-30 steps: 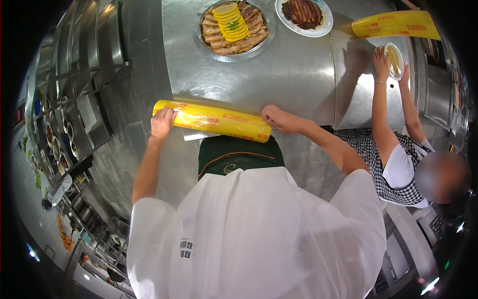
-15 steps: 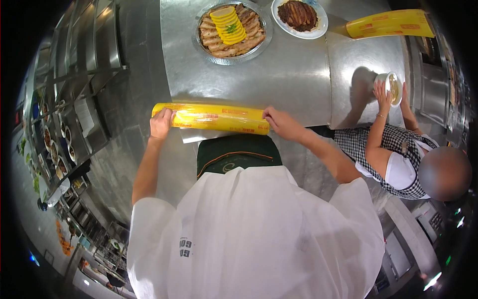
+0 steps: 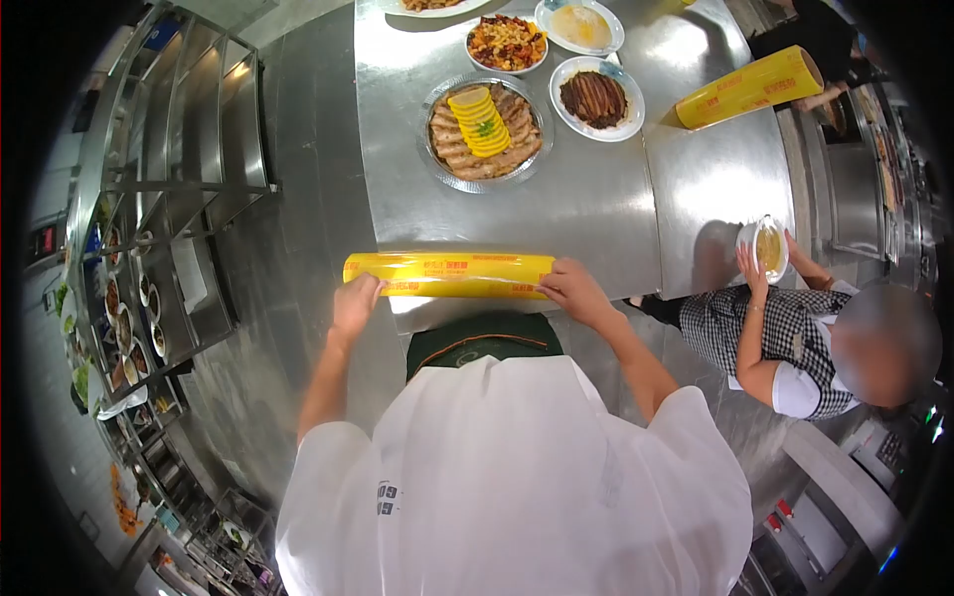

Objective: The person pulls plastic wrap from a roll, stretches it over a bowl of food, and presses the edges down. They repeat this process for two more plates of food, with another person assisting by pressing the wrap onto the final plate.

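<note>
A yellow roll of cling film (image 3: 449, 275) with red print lies across the near edge of the steel table, close to my body. My left hand (image 3: 356, 303) is closed at its left end, thumb and fingers pinched along the near side. At the right end my right hand (image 3: 576, 288) is closed in a similar pinch. Whether a loose edge of film is between my fingers I cannot make out. Beyond the roll sits a round foil-rimmed platter (image 3: 434, 164) of sliced meat, topped with a row of lemon slices and a green sprig.
Farther back stand a plate of dark sliced meat (image 3: 594, 99), a bowl of chopped food (image 3: 507, 43) and a pale plate (image 3: 580, 27). A second yellow roll (image 3: 750, 87) lies at the right. A co-worker (image 3: 765, 338) at the right holds a bowl (image 3: 769, 250). Metal shelving (image 3: 189, 119) stands left.
My view has tilted up, so more dishes show at the back. The roll in my hands now lies level rather than slanted. The co-worker still holds the bowl.
</note>
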A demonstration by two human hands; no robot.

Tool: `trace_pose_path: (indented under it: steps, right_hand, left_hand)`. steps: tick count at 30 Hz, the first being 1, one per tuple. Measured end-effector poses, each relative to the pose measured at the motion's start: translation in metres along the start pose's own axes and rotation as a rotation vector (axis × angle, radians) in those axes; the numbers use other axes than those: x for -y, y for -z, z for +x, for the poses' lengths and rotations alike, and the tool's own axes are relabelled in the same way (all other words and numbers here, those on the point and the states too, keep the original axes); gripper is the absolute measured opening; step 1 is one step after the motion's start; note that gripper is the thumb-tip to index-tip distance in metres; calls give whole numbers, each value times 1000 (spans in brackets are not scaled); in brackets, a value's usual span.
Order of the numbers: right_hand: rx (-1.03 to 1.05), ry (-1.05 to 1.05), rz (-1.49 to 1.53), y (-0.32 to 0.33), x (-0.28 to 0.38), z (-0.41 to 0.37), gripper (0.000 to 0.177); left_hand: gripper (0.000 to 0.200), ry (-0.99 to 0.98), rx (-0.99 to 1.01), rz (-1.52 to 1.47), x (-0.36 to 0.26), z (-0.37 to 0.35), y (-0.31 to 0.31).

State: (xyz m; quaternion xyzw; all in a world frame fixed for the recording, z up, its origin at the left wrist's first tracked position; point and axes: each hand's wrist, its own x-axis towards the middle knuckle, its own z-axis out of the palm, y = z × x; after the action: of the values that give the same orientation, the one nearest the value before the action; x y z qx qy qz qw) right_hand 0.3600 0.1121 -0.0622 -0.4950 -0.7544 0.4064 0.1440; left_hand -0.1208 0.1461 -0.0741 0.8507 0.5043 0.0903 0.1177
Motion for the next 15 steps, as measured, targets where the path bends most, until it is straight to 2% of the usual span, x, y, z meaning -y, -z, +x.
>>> trace_pose_path:
  steps: [3, 5, 6, 8, 10, 11, 13, 15]
  right_hand:
    - [-133, -96, 63, -16, -40, 39, 17]
    - [-477, -95, 335, -39, -79, 80, 14]
    - [-478, -91, 331, -33, -85, 101, 14]
    - [-339, -365, 691, -24, -88, 137, 19]
    - [-323, -408, 785, -22, -92, 160, 20]
    - [-304, -453, 877, -19, -94, 170, 21]
    - [-345, -417, 768, -17, -99, 180, 19]
    - [-378, -394, 666, -25, -113, 183, 17]
  left_hand:
    - [24, 114, -54, -93, 8, 39, -8]
    - [23, 133, -64, -145, 21, 78, -18]
    - [23, 132, -30, -143, 24, 104, -19]
    - [23, 133, -1, -137, 34, 142, -27]
    - [23, 210, -16, -365, 44, 172, -41]
    - [23, 204, -21, -365, 50, 183, -44]
    - [22, 280, 91, -517, 59, 205, -47]
    - [23, 240, 91, -611, 71, 214, -59]
